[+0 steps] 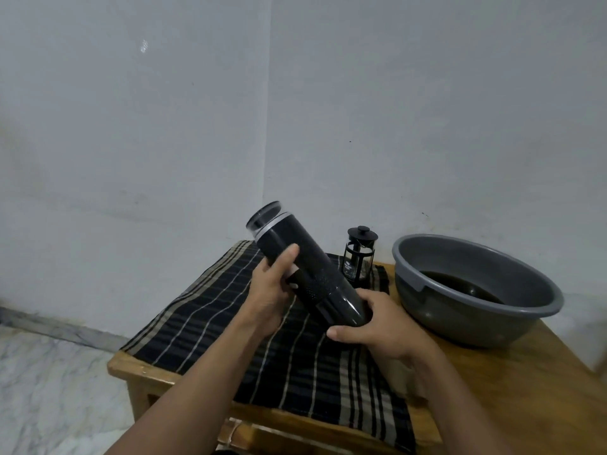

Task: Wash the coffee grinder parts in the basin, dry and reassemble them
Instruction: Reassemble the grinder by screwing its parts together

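Observation:
A tall black cylindrical coffee grinder [307,267] with a silver ring and a clear lid at its upper end is held tilted above the checked cloth [230,336]. My left hand [271,290] grips its middle from the left, thumb lying along the body. My right hand [371,320] wraps round its lower end. The grey plastic basin [512,257] stands to the right on the wooden table [512,389] and holds dark water.
A small black French press [359,257] stands at the back of the cloth, just behind the grinder and left of the basin. The table sits in a corner of grey walls. Marble floor lies to the left below the table edge.

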A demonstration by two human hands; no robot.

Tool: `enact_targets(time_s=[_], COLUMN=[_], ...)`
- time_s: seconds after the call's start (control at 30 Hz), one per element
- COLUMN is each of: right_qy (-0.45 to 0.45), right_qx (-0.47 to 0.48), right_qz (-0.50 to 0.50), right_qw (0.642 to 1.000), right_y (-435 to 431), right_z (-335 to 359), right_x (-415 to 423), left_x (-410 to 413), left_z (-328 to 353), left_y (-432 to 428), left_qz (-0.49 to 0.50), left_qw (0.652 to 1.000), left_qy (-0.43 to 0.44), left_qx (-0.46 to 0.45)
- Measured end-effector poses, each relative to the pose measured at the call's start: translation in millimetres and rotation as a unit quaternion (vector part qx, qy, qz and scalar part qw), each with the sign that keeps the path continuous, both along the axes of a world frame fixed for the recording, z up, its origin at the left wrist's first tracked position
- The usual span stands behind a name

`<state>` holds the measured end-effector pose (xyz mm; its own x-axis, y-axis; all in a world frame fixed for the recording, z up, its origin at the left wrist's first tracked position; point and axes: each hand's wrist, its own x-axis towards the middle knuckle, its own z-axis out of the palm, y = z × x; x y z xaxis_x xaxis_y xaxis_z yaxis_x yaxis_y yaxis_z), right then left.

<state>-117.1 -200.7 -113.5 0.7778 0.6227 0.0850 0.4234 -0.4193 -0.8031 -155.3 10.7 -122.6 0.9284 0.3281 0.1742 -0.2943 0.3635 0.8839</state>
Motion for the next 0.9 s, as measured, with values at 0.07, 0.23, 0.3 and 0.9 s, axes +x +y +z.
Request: enact_targets(time_s=[0.07,0.23,0.3,0.9], right_qy=[0.036,-0.011,-0.031,-0.101], right_qx=[-0.016,-0.018,-0.016,0.032], right_qz=[0.034,-0.066,-0.093,-0.101], right_qw=[0.999,0.998,0.995,0.989], right_y=[1,20,26,121], right_z=[-1,-18,-25,24], right_x=[1,-5,-11,110], left_x=[0,9,8,121], left_z=[2,6,7,52], left_y=[-1,-19,-22,60], left_qz=[-0.056,0.063,0.1,0.037], left_qw=[0.997,0.997,0.994,0.957], left_qy=[-0.029,-0.023,-0.017,0.034], left_qx=[-0.046,-0.046,-0.031,0.286])
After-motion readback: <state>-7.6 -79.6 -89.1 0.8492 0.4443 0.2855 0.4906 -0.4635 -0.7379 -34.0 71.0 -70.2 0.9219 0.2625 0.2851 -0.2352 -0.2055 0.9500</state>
